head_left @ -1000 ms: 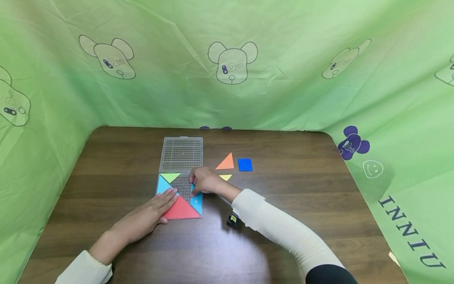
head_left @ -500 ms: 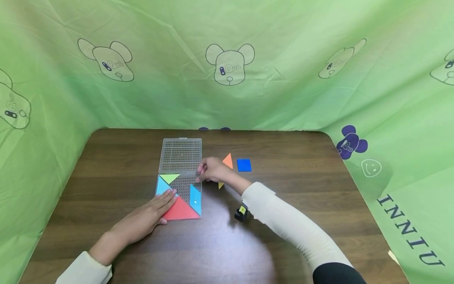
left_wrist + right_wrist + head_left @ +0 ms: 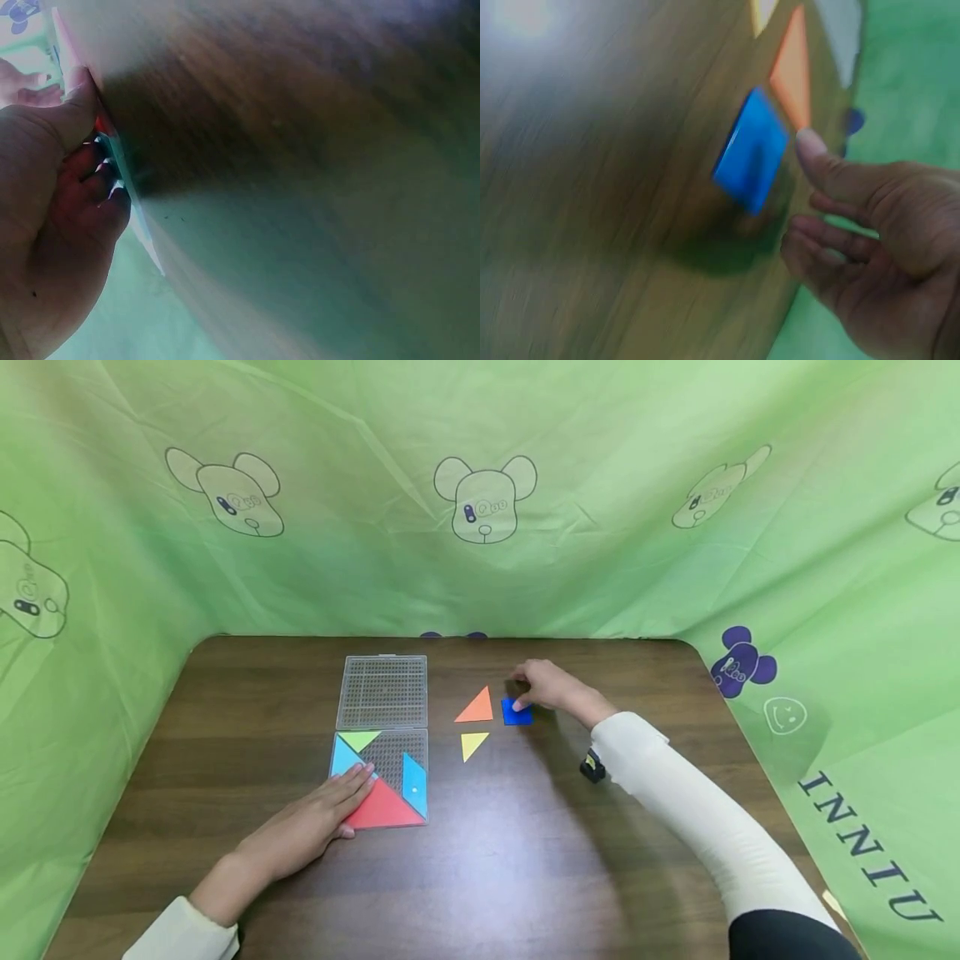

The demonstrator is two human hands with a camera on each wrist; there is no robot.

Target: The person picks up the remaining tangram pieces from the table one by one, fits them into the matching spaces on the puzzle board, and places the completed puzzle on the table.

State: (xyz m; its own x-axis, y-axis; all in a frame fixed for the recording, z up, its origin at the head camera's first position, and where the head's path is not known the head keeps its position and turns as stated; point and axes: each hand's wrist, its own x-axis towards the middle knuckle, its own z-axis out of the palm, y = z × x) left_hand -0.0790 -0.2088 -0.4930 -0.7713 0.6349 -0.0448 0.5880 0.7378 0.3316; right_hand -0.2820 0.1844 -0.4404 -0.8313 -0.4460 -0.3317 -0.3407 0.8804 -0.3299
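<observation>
**A:** Where do we stand?

**B:** From my end, the clear tray (image 3: 381, 777) lies near the front left of the worktop (image 3: 525, 860), its lid (image 3: 383, 692) folded open behind it. Four pieces sit in it: a green triangle (image 3: 358, 739), a light-blue triangle (image 3: 344, 757), a red triangle (image 3: 382, 808) and a light-blue parallelogram (image 3: 414, 783). I'd judge it a bit past halfway. The middle of the tray is bare grid.

**A:** And what's left?

**B:** Three pieces lie outside, to the right of the tray: an orange triangle (image 3: 476, 707), a small yellow triangle (image 3: 472, 744) and the blue square (image 3: 517, 712).

**A:** The hands?

**B:** My left hand (image 3: 322, 818) lies flat on the tray's front left corner, fingers straight, pressing it down. My right hand (image 3: 547, 685) is over the blue square, fingertips at its far edge; the wrist view is blurred, the fingers loosely bent with thumb apart, and I'd say that grip has not closed on the square, which lies on the worktop.

**A:** Any writing?

**B:** On the green cloth (image 3: 600, 527) at right, dark letters read "INNIU". It also carries bear-head drawings. No labels on the pieces that I can read.
</observation>
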